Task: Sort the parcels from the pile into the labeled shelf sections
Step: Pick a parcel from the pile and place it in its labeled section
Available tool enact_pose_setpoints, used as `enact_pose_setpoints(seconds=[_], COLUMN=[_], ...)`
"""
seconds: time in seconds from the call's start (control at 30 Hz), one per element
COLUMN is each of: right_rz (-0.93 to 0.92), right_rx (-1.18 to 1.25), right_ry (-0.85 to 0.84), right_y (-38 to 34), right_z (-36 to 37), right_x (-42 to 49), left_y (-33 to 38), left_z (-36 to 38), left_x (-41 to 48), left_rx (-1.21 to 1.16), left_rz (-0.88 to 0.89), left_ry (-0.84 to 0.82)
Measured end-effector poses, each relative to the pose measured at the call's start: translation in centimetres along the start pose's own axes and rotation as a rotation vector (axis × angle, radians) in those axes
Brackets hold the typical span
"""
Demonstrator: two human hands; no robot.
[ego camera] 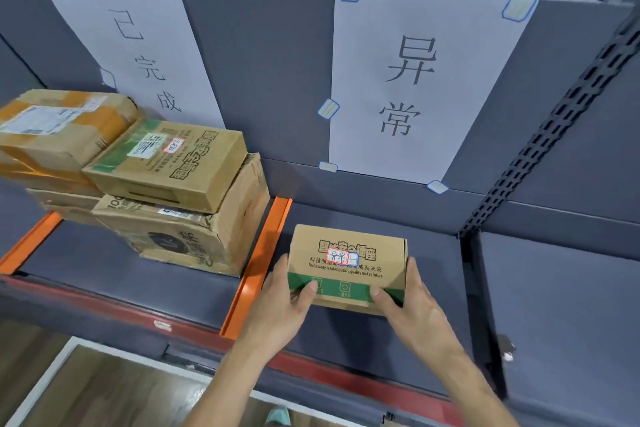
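The grey shelf point(440, 274) holds 1 small box point(349, 260) and, left of it, perhaps 4 stacked parcels point(166, 191).

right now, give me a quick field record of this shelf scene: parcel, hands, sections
parcel in hand: small cardboard box, green band on the near side, red-framed sticker reading 异常
left hand: grips the box's left end
right hand: grips the box's right end
section: right of the orange divider, below the 异常 sign
contact with shelf: cannot tell
left section: stacked parcels under the 已完成 sign
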State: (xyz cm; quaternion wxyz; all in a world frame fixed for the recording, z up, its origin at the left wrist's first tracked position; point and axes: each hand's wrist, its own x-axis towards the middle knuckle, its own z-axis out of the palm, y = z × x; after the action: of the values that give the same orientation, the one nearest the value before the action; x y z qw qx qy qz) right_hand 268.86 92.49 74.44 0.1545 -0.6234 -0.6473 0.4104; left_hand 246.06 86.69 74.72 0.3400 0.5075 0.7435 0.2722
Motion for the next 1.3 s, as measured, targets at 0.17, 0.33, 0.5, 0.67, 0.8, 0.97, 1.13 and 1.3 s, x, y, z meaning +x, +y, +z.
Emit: enact_pose_setpoints(seconds=[0.17,0.33,0.5,0.67,0.8,0.97,1.13,1.3], right_rz=[0.108,0.150,0.165,0.147,0.119,0.092,0.068,0.056], right_rx=[-0.004,-0.042,-0.093,-0.133,-0.166,-0.206,-0.216,-0.184], right_ry=[0.026,0.073,0.110,0.117,0.118,0.118,0.112,0.120], right_y=[-1.2,-1.7,-1.8,-1.5,-0.8,-0.6,-0.9,-1.7], right_z=[3.2,5.2,5.9,5.7,5.8,6.1,5.7,5.2], right_x=[-0.4,-1.2,-1.0,0.2,1.2,2.6,4.6,6.5], left_y=[-2.1,-3.7,-4.6,-4.9,-4.6,-4.2,-3.4,-2.7], left_z=[-1.6,-1.9,-1.7,-1.6,-1.7,-2.1,-2.2,-2.0], left_x=[2.2,3.3,3.6,4.4,4.9,5.5,6.7,8.4], left_rx=[0.093,0.240,0.343,0.377,0.383,0.382,0.421,0.410], left_rz=[0.025,0.074,0.156,0.205,0.209,0.201,0.160,0.096], left_ry=[-0.061,-0.102,-0.041,0.007,0.029,0.034,0.044,0.030])
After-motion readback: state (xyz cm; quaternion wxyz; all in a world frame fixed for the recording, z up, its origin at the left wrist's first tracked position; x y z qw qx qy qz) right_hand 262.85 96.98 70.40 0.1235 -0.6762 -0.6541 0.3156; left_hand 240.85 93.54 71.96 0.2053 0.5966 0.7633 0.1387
